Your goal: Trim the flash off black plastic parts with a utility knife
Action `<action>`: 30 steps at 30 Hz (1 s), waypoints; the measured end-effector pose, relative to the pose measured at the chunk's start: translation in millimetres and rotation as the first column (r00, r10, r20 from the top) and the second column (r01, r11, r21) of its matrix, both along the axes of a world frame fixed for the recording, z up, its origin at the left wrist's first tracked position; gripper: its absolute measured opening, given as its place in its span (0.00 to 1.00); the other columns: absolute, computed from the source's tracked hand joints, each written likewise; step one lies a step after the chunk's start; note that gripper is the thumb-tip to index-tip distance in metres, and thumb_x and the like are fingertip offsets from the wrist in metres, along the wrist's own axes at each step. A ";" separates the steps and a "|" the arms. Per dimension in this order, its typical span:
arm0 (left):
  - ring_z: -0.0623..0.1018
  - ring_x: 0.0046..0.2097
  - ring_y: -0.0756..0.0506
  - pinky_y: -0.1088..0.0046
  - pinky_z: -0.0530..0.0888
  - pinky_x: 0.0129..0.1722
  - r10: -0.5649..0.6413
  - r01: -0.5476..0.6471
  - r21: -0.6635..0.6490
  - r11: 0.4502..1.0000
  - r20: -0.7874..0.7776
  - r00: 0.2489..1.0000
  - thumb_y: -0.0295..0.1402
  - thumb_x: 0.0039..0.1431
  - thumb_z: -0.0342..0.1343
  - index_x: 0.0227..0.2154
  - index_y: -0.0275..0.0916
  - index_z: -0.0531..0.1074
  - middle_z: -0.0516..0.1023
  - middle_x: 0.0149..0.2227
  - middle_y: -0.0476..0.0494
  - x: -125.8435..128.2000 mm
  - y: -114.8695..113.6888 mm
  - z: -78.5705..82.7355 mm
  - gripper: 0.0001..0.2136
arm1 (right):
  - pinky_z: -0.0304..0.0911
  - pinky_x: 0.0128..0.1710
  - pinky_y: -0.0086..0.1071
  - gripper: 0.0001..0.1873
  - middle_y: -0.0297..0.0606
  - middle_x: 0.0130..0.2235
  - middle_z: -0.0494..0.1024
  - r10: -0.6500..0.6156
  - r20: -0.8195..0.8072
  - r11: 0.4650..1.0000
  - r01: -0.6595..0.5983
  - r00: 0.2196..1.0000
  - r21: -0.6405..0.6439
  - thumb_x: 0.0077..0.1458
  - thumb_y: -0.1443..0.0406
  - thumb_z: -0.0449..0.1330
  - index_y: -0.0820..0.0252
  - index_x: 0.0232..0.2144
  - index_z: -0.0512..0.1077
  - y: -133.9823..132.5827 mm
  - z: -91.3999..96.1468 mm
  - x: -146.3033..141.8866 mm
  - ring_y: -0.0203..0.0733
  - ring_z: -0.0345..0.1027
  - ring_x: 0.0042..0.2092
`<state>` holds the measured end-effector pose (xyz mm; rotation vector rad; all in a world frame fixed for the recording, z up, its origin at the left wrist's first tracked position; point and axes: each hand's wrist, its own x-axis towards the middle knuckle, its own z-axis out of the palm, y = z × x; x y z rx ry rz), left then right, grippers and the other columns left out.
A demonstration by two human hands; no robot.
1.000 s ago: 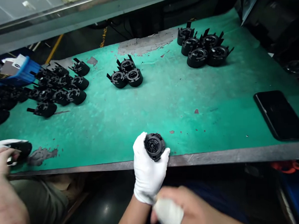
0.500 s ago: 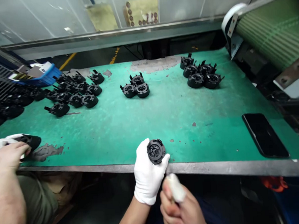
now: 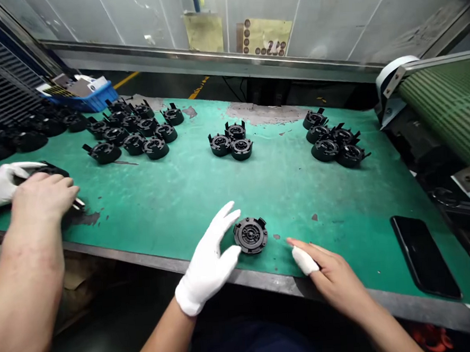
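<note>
A round black plastic part (image 3: pixel 251 235) lies on the green mat close to the front edge, its ribbed face up. My left hand (image 3: pixel 210 260), in a white glove, is open just left of the part. Its fingers are spread, and the thumb tip is at the part's lower left rim, maybe touching it. To the right of the part, my right hand (image 3: pixel 331 270) is bare except for a white cover on the thumb. Its fingers stretch toward the part, apart from it, with nothing seen in them.
Similar black parts stand in groups at left (image 3: pixel 132 132), centre (image 3: pixel 236 141) and right (image 3: pixel 336 140). A phone (image 3: pixel 425 257) lies at right, below a green conveyor belt (image 3: pixel 449 104). A co-worker's hands (image 3: pixel 40 193) work on a black part at left, near a blue bin (image 3: pixel 95 99).
My left hand has let go of the black part, which now lies on the mat. My right hand has opened from a fist and moved up and right. The view has shifted.
</note>
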<state>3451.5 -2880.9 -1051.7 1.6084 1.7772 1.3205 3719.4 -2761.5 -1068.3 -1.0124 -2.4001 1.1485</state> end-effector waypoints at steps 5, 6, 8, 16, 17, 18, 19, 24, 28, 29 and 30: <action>0.53 0.73 0.32 0.44 0.59 0.70 0.083 -0.089 -0.069 0.994 -0.094 0.992 0.41 0.52 0.70 0.71 0.47 0.45 0.47 0.74 0.36 28.6 13.2 -14.8 0.49 | 0.71 0.40 0.39 0.23 0.43 0.39 0.80 0.153 0.285 0.918 -0.243 0.946 0.314 0.70 0.62 0.47 0.52 0.61 0.70 10.9 12.2 -16.5 0.47 0.74 0.41; 0.56 0.72 0.32 0.44 0.61 0.70 0.099 -0.108 -0.082 0.991 -0.103 0.990 0.40 0.52 0.70 0.70 0.47 0.45 0.50 0.73 0.36 31.3 17.0 -16.6 0.49 | 0.70 0.39 0.39 0.23 0.43 0.38 0.79 0.168 0.315 0.906 -0.272 0.934 0.324 0.70 0.62 0.47 0.53 0.61 0.70 11.3 14.4 -19.6 0.47 0.74 0.40; 0.61 0.70 0.33 0.47 0.64 0.69 0.125 -0.137 -0.102 0.985 -0.113 0.986 0.39 0.54 0.68 0.69 0.45 0.49 0.57 0.71 0.36 33.2 23.7 -19.5 0.45 | 0.69 0.37 0.39 0.23 0.43 0.36 0.78 0.187 0.343 0.898 -0.302 0.920 0.321 0.69 0.62 0.47 0.53 0.61 0.70 12.5 17.9 -22.9 0.48 0.73 0.38; 0.70 0.65 0.37 0.53 0.69 0.66 0.156 -0.165 -0.031 0.986 -0.195 0.968 0.37 0.57 0.64 0.66 0.41 0.55 0.68 0.63 0.36 32.2 31.9 -28.5 0.37 | 0.63 0.36 0.38 0.26 0.37 0.36 0.75 0.151 0.423 0.870 -0.323 0.893 0.372 0.66 0.68 0.49 0.48 0.63 0.67 24.7 20.8 -23.4 0.46 0.72 0.39; 0.70 0.64 0.37 0.53 0.69 0.66 0.161 -0.170 -0.025 0.985 -0.201 0.966 0.37 0.56 0.64 0.66 0.41 0.56 0.69 0.63 0.36 32.6 32.3 -29.0 0.37 | 0.62 0.35 0.37 0.26 0.36 0.36 0.75 0.131 0.423 0.866 -0.311 0.897 0.391 0.65 0.68 0.50 0.47 0.62 0.68 27.0 20.8 -23.8 0.46 0.72 0.38; 0.70 0.64 0.37 0.53 0.69 0.66 0.164 -0.172 -0.022 0.985 -0.204 0.965 0.37 0.56 0.64 0.66 0.40 0.56 0.69 0.62 0.36 32.9 32.6 -29.4 0.37 | 0.62 0.35 0.37 0.26 0.36 0.36 0.75 0.117 0.418 0.866 -0.299 0.901 0.401 0.65 0.68 0.50 0.46 0.62 0.68 29.2 20.8 -24.0 0.46 0.72 0.38; 0.70 0.64 0.37 0.54 0.69 0.66 0.167 -0.174 -0.020 0.984 -0.205 0.964 0.37 0.56 0.65 0.66 0.40 0.56 0.69 0.62 0.36 33.0 32.8 -29.7 0.37 | 0.61 0.35 0.37 0.25 0.35 0.36 0.75 0.115 0.412 0.868 -0.293 0.904 0.400 0.65 0.68 0.50 0.46 0.61 0.68 31.1 20.9 -23.8 0.46 0.72 0.38; 0.71 0.64 0.38 0.56 0.69 0.66 0.178 -0.180 0.009 0.984 -0.213 0.961 0.36 0.55 0.65 0.66 0.39 0.56 0.69 0.62 0.37 33.0 32.5 -30.9 0.37 | 0.61 0.37 0.34 0.27 0.35 0.37 0.76 0.231 0.370 0.873 -0.360 0.900 0.330 0.64 0.70 0.50 0.47 0.63 0.67 31.7 19.1 -19.3 0.43 0.72 0.38; 0.71 0.63 0.38 0.56 0.70 0.65 0.186 -0.185 0.028 0.982 -0.224 0.957 0.35 0.56 0.64 0.65 0.39 0.57 0.70 0.62 0.36 34.8 31.0 -29.9 0.36 | 0.61 0.36 0.35 0.28 0.35 0.37 0.76 0.218 0.392 0.855 -0.368 0.894 0.364 0.63 0.70 0.50 0.47 0.63 0.67 27.8 17.2 -20.3 0.44 0.72 0.38; 0.71 0.63 0.38 0.56 0.70 0.65 0.188 -0.187 0.027 0.982 -0.224 0.956 0.35 0.56 0.64 0.65 0.39 0.57 0.70 0.62 0.36 35.2 30.9 -29.6 0.36 | 0.61 0.36 0.35 0.28 0.36 0.37 0.77 0.199 0.406 0.850 -0.363 0.892 0.381 0.62 0.70 0.51 0.47 0.62 0.68 27.8 17.6 -22.1 0.44 0.73 0.38; 0.71 0.63 0.38 0.55 0.70 0.65 0.190 -0.189 0.024 0.982 -0.221 0.957 0.35 0.56 0.64 0.65 0.39 0.57 0.70 0.62 0.35 35.3 31.1 -29.4 0.36 | 0.61 0.35 0.35 0.28 0.36 0.37 0.77 0.176 0.419 0.847 -0.353 0.891 0.397 0.62 0.70 0.51 0.47 0.62 0.68 28.5 18.3 -24.2 0.45 0.73 0.38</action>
